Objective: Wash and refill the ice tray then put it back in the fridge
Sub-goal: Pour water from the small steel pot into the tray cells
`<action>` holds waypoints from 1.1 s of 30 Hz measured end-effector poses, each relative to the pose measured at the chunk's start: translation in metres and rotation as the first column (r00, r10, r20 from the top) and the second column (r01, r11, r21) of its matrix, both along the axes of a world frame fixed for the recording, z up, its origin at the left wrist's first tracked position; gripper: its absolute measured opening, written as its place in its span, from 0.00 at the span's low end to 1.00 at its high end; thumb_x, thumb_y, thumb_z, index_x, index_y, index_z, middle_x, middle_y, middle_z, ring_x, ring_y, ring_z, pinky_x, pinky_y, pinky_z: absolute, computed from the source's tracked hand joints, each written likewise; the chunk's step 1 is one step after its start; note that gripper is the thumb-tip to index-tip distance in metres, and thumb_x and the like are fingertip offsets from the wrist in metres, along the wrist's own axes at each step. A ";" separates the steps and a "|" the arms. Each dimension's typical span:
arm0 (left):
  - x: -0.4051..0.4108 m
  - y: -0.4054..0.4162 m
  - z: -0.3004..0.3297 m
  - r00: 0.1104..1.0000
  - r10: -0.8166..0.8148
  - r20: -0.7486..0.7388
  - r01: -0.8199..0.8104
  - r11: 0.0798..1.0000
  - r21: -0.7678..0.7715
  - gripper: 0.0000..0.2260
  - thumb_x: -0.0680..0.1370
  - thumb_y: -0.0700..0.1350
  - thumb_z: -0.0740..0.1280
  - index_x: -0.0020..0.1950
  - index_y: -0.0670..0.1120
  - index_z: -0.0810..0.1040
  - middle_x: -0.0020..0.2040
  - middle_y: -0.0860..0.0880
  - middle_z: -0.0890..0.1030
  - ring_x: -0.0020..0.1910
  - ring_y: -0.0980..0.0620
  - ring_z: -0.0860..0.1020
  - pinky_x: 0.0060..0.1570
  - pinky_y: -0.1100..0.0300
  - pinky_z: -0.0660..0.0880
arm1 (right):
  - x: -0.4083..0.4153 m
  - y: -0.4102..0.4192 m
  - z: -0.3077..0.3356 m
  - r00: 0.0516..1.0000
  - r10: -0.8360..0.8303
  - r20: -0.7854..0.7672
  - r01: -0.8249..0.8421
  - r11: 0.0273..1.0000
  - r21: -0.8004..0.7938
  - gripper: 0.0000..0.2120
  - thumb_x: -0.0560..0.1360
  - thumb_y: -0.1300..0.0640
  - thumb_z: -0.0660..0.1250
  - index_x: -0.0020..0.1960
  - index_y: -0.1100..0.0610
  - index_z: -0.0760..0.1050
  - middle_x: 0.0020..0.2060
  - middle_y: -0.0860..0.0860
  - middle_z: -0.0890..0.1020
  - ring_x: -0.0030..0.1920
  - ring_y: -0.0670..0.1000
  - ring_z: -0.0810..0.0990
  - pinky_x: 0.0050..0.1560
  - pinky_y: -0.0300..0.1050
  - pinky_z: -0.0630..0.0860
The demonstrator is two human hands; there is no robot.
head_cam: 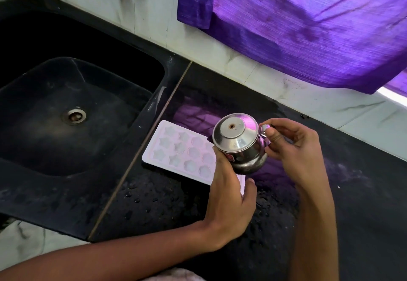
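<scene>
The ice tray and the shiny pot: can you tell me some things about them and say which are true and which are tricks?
1. The ice tray lies on the black counter, beside the sink. True.
2. The tray sits inside the sink. False: it is on the counter, to the right of the sink.
3. The steel pot is held over the tray's near end. True.
4. Only one hand touches the pot. False: the left hand holds its body and the right hand pinches its handle.
5. The pot has no lid on. False: a domed lid covers it.
6. A purple curtain hangs behind the counter. True.
</scene>
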State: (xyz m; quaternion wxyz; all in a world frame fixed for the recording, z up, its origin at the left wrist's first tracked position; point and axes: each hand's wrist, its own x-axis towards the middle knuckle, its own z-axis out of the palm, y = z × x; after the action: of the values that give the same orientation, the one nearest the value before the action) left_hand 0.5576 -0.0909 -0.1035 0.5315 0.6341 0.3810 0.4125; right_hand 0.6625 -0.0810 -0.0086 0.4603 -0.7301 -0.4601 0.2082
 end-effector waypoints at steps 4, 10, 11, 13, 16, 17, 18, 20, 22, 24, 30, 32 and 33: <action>-0.001 -0.009 -0.004 0.999 -0.019 -0.045 0.020 1.000 0.013 0.42 0.74 0.49 0.60 0.74 0.56 0.30 0.76 0.50 0.60 0.67 0.41 0.71 0.64 0.47 0.70 | 0.002 -0.001 -0.001 0.999 0.027 0.038 -0.025 0.998 -0.053 0.06 0.75 0.61 0.67 0.45 0.52 0.81 0.37 0.51 0.83 0.33 0.48 0.75 0.40 0.61 0.78; -0.005 -0.016 -0.005 0.998 -0.052 -0.040 0.051 0.999 -0.010 0.41 0.74 0.49 0.61 0.75 0.58 0.33 0.73 0.55 0.64 0.57 0.39 0.76 0.57 0.51 0.75 | 0.005 -0.001 -0.003 0.992 0.055 0.110 -0.043 0.993 -0.111 0.06 0.75 0.59 0.68 0.44 0.49 0.81 0.39 0.50 0.84 0.41 0.58 0.81 0.43 0.61 0.80; -0.005 -0.017 -0.005 0.998 -0.057 -0.040 0.056 0.998 -0.014 0.41 0.74 0.50 0.61 0.75 0.58 0.33 0.73 0.55 0.64 0.56 0.38 0.76 0.57 0.51 0.75 | 0.006 -0.001 -0.003 0.991 0.056 0.119 -0.043 0.992 -0.116 0.06 0.74 0.58 0.68 0.44 0.48 0.81 0.39 0.49 0.84 0.41 0.58 0.81 0.43 0.61 0.80; -0.005 -0.019 -0.006 0.997 -0.071 -0.038 0.070 0.997 -0.027 0.41 0.73 0.51 0.61 0.75 0.56 0.34 0.73 0.54 0.65 0.55 0.35 0.76 0.56 0.49 0.74 | 0.007 -0.001 -0.003 0.987 0.064 0.145 -0.045 0.990 -0.132 0.06 0.74 0.57 0.69 0.44 0.46 0.81 0.39 0.47 0.84 0.40 0.55 0.82 0.44 0.61 0.80; -0.005 -0.020 -0.005 0.996 -0.082 -0.039 0.080 0.996 -0.040 0.41 0.73 0.50 0.61 0.76 0.55 0.36 0.73 0.54 0.66 0.53 0.33 0.76 0.55 0.50 0.74 | 0.007 -0.001 -0.003 0.982 0.072 0.177 -0.045 0.988 -0.150 0.05 0.74 0.55 0.69 0.44 0.45 0.80 0.39 0.45 0.84 0.40 0.51 0.82 0.47 0.61 0.79; -0.006 -0.020 -0.005 0.996 -0.084 -0.037 0.083 0.996 -0.043 0.41 0.73 0.50 0.61 0.76 0.55 0.36 0.72 0.54 0.66 0.52 0.33 0.76 0.54 0.50 0.74 | 0.007 -0.001 -0.003 0.980 0.073 0.186 -0.045 0.988 -0.151 0.05 0.74 0.55 0.69 0.44 0.45 0.80 0.40 0.44 0.84 0.40 0.50 0.82 0.47 0.60 0.79; -0.006 -0.020 -0.004 0.996 -0.085 -0.037 0.083 0.996 -0.044 0.41 0.73 0.50 0.61 0.76 0.55 0.36 0.72 0.55 0.67 0.52 0.33 0.76 0.53 0.50 0.75 | 0.007 -0.001 -0.003 0.978 0.075 0.194 -0.046 0.988 -0.149 0.05 0.74 0.54 0.68 0.45 0.45 0.80 0.39 0.44 0.84 0.40 0.49 0.82 0.47 0.60 0.79; -0.007 -0.019 -0.004 0.996 -0.082 -0.041 0.080 0.996 -0.046 0.41 0.73 0.49 0.61 0.76 0.55 0.36 0.72 0.55 0.66 0.52 0.33 0.76 0.53 0.51 0.75 | 0.006 -0.001 -0.002 0.977 0.078 0.200 -0.049 0.988 -0.143 0.05 0.74 0.54 0.68 0.45 0.45 0.80 0.39 0.44 0.84 0.40 0.48 0.82 0.47 0.60 0.79; -0.007 -0.019 -0.003 0.996 -0.078 -0.042 0.076 0.996 -0.049 0.41 0.73 0.49 0.62 0.76 0.55 0.36 0.72 0.55 0.66 0.53 0.34 0.76 0.53 0.50 0.75 | 0.005 -0.002 -0.002 0.976 0.079 0.205 -0.051 0.989 -0.140 0.05 0.74 0.55 0.68 0.45 0.45 0.80 0.39 0.44 0.84 0.40 0.48 0.82 0.47 0.60 0.79; -0.007 -0.020 -0.002 0.996 -0.079 -0.042 0.077 0.996 -0.049 0.41 0.73 0.49 0.62 0.76 0.56 0.36 0.72 0.55 0.66 0.53 0.34 0.76 0.53 0.50 0.75 | 0.005 -0.003 -0.001 0.976 0.078 0.202 -0.051 0.990 -0.134 0.05 0.74 0.55 0.68 0.44 0.45 0.80 0.39 0.44 0.84 0.40 0.49 0.82 0.47 0.60 0.80; -0.008 -0.019 0.001 0.997 -0.074 -0.038 0.073 0.997 -0.028 0.41 0.74 0.49 0.62 0.76 0.56 0.36 0.73 0.55 0.66 0.54 0.35 0.76 0.56 0.50 0.74 | 0.003 -0.005 0.003 0.975 0.083 0.205 -0.060 0.992 -0.114 0.06 0.75 0.56 0.68 0.44 0.46 0.80 0.39 0.45 0.84 0.40 0.50 0.82 0.46 0.60 0.80; -0.008 -0.019 0.001 0.996 -0.076 -0.040 0.075 0.997 -0.026 0.41 0.74 0.49 0.62 0.76 0.56 0.36 0.73 0.55 0.65 0.54 0.32 0.75 0.56 0.49 0.73 | 0.002 -0.005 0.004 0.975 0.081 0.205 -0.060 0.993 -0.106 0.06 0.74 0.56 0.68 0.44 0.45 0.80 0.39 0.44 0.84 0.40 0.49 0.82 0.46 0.60 0.80; -0.008 -0.019 0.001 0.996 -0.076 -0.041 0.075 0.997 -0.026 0.41 0.74 0.50 0.61 0.76 0.56 0.36 0.74 0.54 0.65 0.54 0.32 0.75 0.56 0.48 0.74 | 0.002 -0.005 0.005 0.976 0.078 0.204 -0.058 0.993 -0.104 0.06 0.74 0.56 0.68 0.44 0.45 0.80 0.39 0.44 0.84 0.40 0.49 0.82 0.46 0.60 0.80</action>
State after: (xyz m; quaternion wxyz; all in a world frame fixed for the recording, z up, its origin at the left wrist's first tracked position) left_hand 0.5496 -0.1100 -0.1027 0.5464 0.6499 0.3730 0.3741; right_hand 0.6644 -0.0859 -0.0040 0.3662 -0.7532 -0.5198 0.1685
